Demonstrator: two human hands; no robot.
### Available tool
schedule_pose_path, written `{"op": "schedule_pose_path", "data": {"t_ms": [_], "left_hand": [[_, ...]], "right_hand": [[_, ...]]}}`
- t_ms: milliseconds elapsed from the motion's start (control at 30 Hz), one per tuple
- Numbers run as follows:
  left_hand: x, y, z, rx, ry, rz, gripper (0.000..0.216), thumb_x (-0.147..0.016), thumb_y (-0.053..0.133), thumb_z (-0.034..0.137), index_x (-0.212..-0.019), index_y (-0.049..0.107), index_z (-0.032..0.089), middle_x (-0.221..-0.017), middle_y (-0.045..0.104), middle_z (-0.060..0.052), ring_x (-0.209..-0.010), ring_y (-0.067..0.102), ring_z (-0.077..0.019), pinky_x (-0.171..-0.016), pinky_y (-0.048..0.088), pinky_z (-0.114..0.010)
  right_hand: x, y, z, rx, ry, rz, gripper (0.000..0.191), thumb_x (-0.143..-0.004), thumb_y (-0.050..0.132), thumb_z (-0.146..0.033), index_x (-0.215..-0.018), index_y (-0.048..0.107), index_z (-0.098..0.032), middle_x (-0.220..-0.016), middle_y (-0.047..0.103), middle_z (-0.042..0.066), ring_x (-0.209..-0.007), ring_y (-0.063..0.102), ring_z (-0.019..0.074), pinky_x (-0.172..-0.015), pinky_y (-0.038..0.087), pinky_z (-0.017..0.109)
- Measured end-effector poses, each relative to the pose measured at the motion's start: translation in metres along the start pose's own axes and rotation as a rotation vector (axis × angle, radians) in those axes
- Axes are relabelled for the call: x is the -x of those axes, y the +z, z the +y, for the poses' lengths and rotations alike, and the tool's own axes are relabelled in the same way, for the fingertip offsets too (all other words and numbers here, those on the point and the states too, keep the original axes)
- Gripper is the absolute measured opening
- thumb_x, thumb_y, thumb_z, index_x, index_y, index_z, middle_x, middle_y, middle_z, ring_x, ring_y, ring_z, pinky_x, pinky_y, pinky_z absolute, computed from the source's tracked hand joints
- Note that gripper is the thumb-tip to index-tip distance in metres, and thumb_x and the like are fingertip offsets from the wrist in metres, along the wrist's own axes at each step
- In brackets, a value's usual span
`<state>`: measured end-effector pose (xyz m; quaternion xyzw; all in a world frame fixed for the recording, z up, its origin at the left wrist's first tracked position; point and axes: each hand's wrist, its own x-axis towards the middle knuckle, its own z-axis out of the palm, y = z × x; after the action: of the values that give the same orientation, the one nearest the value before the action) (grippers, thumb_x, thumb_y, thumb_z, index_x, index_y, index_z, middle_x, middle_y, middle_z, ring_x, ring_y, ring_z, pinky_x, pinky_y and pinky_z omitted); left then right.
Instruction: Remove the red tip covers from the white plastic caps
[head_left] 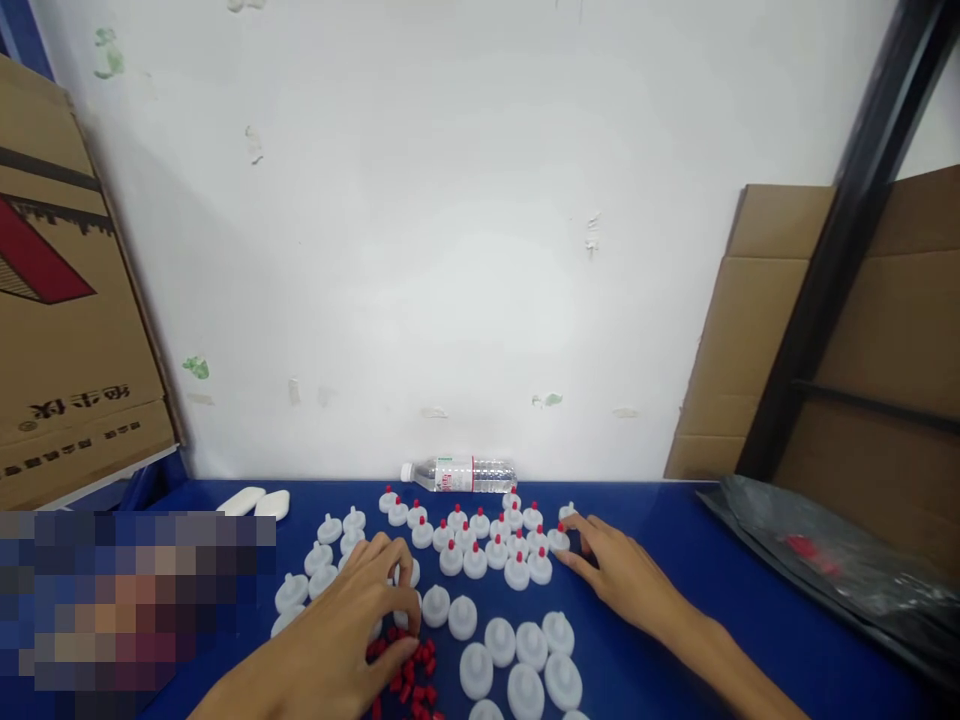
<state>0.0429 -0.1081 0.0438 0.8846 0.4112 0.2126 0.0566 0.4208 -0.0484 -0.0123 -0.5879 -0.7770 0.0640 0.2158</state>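
Note:
My left hand (pixel 375 600) hangs over a pile of small red caps (pixel 421 668). Its thumb and index fingertip come together at the pile's edge; what is between them, if anything, cannot be made out. Around and partly behind this hand stand white nozzle lids without red tips, such as one white lid (pixel 463 618). My right hand (pixel 619 570) is at the right end of a group of white lids with red tips. Its thumb and index finger close around a red-tipped lid (pixel 557 539). A plain white lid (pixel 568 511) stands just behind the index finger.
A clear water bottle (pixel 474 475) lies along the wall. Two white rounded objects (pixel 271 505) lie at the left back of the blue table (pixel 660 515). A cardboard box (pixel 75 330) stands left; a dark plastic bag (pixel 825 570) lies right. A blurred patch covers the lower left.

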Motion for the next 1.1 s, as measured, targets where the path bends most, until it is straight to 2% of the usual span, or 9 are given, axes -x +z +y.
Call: {"op": "schedule_pose_path", "data": {"t_ms": [100,200,433,600,733,833,933,1000,1100], "left_hand": [[-0.001,-0.001,0.000,0.039,0.017,0.071,0.015,-0.099,0.053,0.025,-0.093,0.067,0.024,-0.105,0.059,-0.003,-0.101,0.053,-0.0231,-0.118,0.030,-0.057],[-0.003,-0.004,0.002,0.033,0.029,0.108,0.021,-0.101,0.046,0.026,-0.091,0.064,0.023,-0.100,0.059,-0.003,-0.097,0.051,-0.0233,-0.115,0.032,-0.057],[-0.008,-0.006,0.004,-0.084,0.084,0.251,0.021,-0.099,0.046,0.018,-0.084,0.061,0.022,-0.092,0.061,-0.003,-0.091,0.050,-0.0236,-0.104,0.039,-0.051],[-0.008,-0.012,0.006,-0.143,0.121,0.261,0.026,-0.101,0.044,0.018,-0.083,0.062,0.020,-0.090,0.062,-0.004,-0.088,0.050,-0.0229,-0.094,0.043,-0.045],[-0.006,-0.011,0.010,-0.141,0.146,0.337,0.031,-0.104,0.038,0.019,-0.081,0.059,0.020,-0.084,0.059,-0.003,-0.085,0.049,-0.0220,-0.091,0.042,-0.044],[-0.006,-0.009,0.014,-0.154,0.156,0.374,0.031,-0.105,0.037,0.017,-0.083,0.058,0.021,-0.082,0.058,-0.002,-0.082,0.048,-0.0213,-0.088,0.042,-0.042],[-0.004,-0.008,0.015,-0.173,0.175,0.402,0.028,-0.104,0.038,0.017,-0.088,0.060,0.022,-0.082,0.060,-0.002,-0.082,0.051,-0.0216,-0.086,0.043,-0.041],[-0.004,-0.006,0.014,-0.205,0.192,0.462,0.022,-0.102,0.042,0.017,-0.099,0.062,0.023,-0.086,0.063,-0.002,-0.087,0.056,-0.0225,-0.095,0.042,-0.044],[-0.008,0.001,0.016,-0.273,0.272,0.544,0.026,-0.097,0.048,0.018,-0.120,0.060,0.021,-0.095,0.068,-0.003,-0.093,0.060,-0.0247,-0.102,0.040,-0.047]], "right_hand": [[0.000,0.000,-0.001,-0.010,-0.010,-0.016,0.031,-0.100,0.055,-0.053,-0.115,0.064,-0.028,-0.094,0.069,0.003,-0.082,0.069,0.0250,-0.073,0.050,0.036],[0.001,-0.002,-0.006,-0.011,-0.029,0.000,0.028,-0.100,0.056,-0.049,-0.118,0.065,-0.029,-0.103,0.068,0.004,-0.085,0.070,0.0252,-0.076,0.051,0.037],[0.000,-0.018,-0.025,-0.062,-0.057,0.117,0.021,-0.103,0.053,-0.042,-0.113,0.061,-0.025,-0.109,0.072,0.006,-0.095,0.072,0.0248,-0.084,0.056,0.037],[0.003,-0.027,-0.037,-0.103,-0.116,0.177,0.027,-0.104,0.052,-0.037,-0.125,0.063,-0.024,-0.119,0.075,0.009,-0.105,0.073,0.0277,-0.091,0.057,0.040],[0.009,-0.034,-0.052,-0.101,-0.209,0.221,0.034,-0.104,0.053,-0.033,-0.135,0.063,-0.022,-0.132,0.071,0.011,-0.118,0.070,0.0285,-0.102,0.055,0.042],[0.017,-0.036,-0.067,-0.099,-0.264,0.234,0.034,-0.107,0.050,-0.034,-0.137,0.063,-0.025,-0.133,0.068,0.009,-0.119,0.069,0.0262,-0.101,0.056,0.040],[0.026,-0.033,-0.079,-0.049,-0.348,0.260,0.041,-0.106,0.052,-0.033,-0.146,0.055,-0.026,-0.137,0.066,0.011,-0.121,0.068,0.0272,-0.101,0.058,0.042],[0.031,-0.028,-0.085,0.021,-0.448,0.273,0.048,-0.102,0.059,-0.027,-0.150,0.051,-0.025,-0.137,0.066,0.012,-0.121,0.069,0.0287,-0.099,0.059,0.043],[0.037,-0.024,-0.096,0.085,-0.610,0.283,0.049,-0.096,0.068,-0.019,-0.143,0.056,-0.025,-0.131,0.070,0.010,-0.112,0.073,0.0270,-0.094,0.062,0.039]]}}
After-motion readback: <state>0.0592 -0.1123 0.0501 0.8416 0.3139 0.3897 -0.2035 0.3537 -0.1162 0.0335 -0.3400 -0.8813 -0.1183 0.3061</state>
